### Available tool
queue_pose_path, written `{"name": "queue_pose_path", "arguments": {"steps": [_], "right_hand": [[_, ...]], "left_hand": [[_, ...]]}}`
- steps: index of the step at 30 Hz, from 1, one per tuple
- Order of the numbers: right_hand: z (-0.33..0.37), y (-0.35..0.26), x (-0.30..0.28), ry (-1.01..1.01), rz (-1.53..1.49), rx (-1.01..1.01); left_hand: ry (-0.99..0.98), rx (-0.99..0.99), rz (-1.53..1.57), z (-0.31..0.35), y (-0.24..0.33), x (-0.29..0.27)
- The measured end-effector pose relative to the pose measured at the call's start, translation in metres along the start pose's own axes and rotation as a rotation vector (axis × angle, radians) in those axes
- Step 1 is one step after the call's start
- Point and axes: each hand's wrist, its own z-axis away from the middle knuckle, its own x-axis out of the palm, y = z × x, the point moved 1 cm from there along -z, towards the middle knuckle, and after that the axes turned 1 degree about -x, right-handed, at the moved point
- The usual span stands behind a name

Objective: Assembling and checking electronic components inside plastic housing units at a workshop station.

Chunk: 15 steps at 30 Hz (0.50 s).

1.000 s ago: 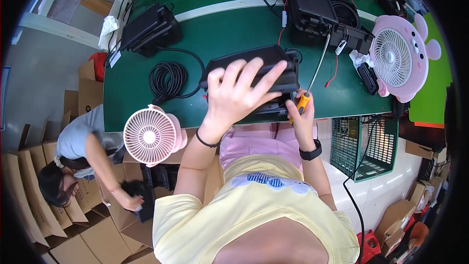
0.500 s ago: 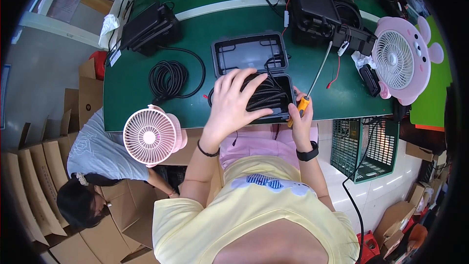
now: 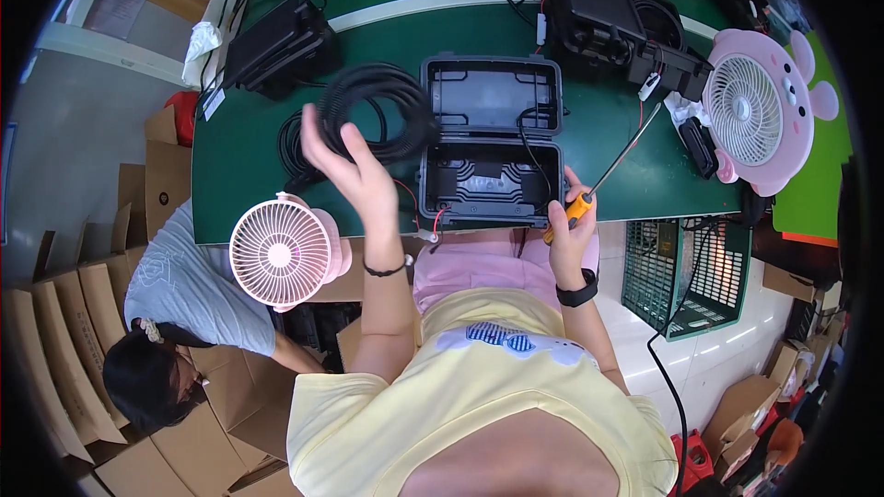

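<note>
My left hand (image 3: 354,175) holds up a coil of black cable (image 3: 416,124), slightly blurred, to the left of an open black plastic box (image 3: 493,97). The coil partly covers another coiled black cable (image 3: 291,149) lying on the table. The box's lid is folded back, and a thin black wire runs along the right side of its inside. Thin red wires hang at the box's left front corner. In my right hand (image 3: 569,237), at the right front corner of the box, is a screwdriver (image 3: 579,210) with a yellow handle, its shaft pointing up and right.
A small pink fan (image 3: 279,253) stands at the table's left front edge, and a larger pink fan (image 3: 741,110) at the right. Black boxes (image 3: 285,46) sit at the back left and right. Beside me, a co-worker (image 3: 198,299) bends over cardboard boxes (image 3: 175,442). A green crate (image 3: 686,281) is below right.
My left hand has lifted the cable coil out of the box and moved it left. The box has shifted slightly right and its inside now shows. My right hand still holds the screwdriver.
</note>
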Motion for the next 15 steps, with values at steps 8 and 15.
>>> {"name": "queue_pose_path", "arguments": {"steps": [8,15], "right_hand": [[-0.007,-0.022,0.012,0.014,-0.07,0.129],[-0.023,-0.037,0.016,0.033,-0.064,0.206]], "left_hand": [[-0.646,0.705,-0.253,0.029,0.013,-0.042],[-0.702,0.968,-0.357,0.051,0.018,-0.053]]}}
